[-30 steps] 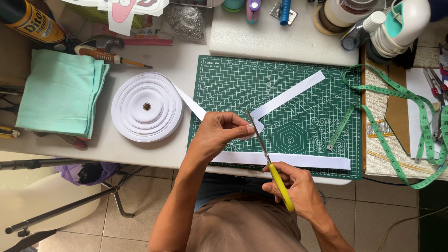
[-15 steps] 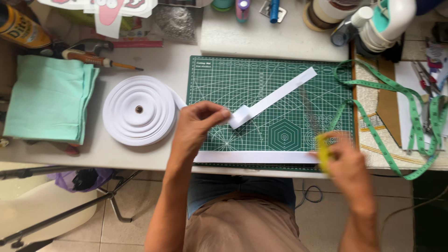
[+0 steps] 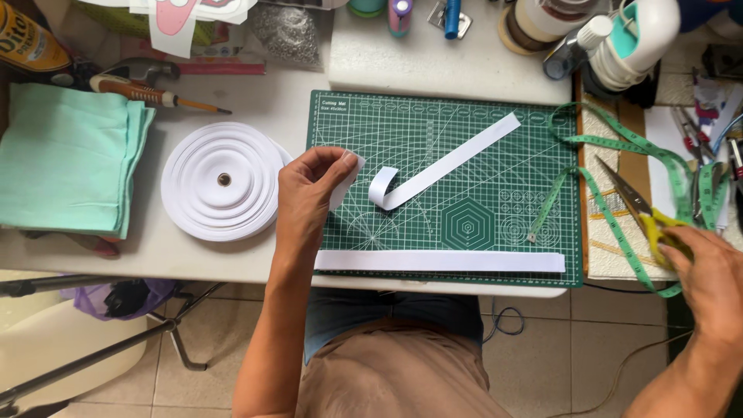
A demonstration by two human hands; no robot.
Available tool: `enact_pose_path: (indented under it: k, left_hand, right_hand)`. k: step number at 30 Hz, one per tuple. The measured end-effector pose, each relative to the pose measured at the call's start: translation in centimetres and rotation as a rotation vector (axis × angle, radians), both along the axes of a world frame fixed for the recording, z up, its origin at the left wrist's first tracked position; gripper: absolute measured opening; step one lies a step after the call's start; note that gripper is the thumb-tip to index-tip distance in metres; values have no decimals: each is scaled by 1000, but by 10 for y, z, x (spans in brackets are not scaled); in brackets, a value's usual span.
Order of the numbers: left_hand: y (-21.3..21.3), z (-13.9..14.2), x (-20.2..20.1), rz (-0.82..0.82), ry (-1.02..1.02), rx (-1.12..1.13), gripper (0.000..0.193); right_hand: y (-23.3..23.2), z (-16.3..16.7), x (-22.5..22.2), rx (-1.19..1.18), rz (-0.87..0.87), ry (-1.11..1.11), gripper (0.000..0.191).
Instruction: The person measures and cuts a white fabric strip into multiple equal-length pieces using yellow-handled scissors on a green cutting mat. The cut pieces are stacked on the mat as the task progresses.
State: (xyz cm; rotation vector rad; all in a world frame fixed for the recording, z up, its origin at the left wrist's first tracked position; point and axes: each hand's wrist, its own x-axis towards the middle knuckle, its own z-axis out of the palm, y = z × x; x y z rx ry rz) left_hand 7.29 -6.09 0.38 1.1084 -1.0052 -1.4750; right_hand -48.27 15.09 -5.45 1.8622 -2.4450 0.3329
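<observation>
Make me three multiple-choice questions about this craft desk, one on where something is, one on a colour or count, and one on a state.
1. Where do the scissors lie?
A. right of the cutting mat
B. on the folded cloth
C. on the ribbon roll

2. How many cut white strips lie on the mat?
A. one
B. two
C. four

3. What is the left hand doing?
A. resting flat
B. pinching the ribbon end
C. gripping a hammer

Answers: 1 A, they rest beside the mat under the right hand. 2 B, a curled strip and a flat strip. 3 B, fingers close on the ribbon.
</observation>
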Motion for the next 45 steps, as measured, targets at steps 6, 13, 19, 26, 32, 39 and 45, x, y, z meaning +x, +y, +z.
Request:
enact_pose_path:
  k: [6,13,19,26,32,39,45]
  left_hand:
    - [1,-2,1,19,-14,18,20]
    - [5,-1,-3,-12,4,-11,20]
    - [8,1,-1,-9,7,-2,21]
    - [4,1,-15,-25,37,-110,25]
    - [5,11,-33,-149,-205,-295,19]
    - [15,19,-60,-313,-364,-360,21]
    - [14,3,-53,-363,-180,-153,15]
  right_hand:
    - [-34,18,60,-66,-32,82,19]
    - [-165,26,207,-35,599,-116,29]
    - [-202,41,250,5,715,34,44]
    - [-167,62,239,538,591,-28,21]
    - [-141,85,239,197,722,-203,29]
    - [-151,73,293,159,378,-1122,32]
    - [-163,65,304,209,399,-1341,19]
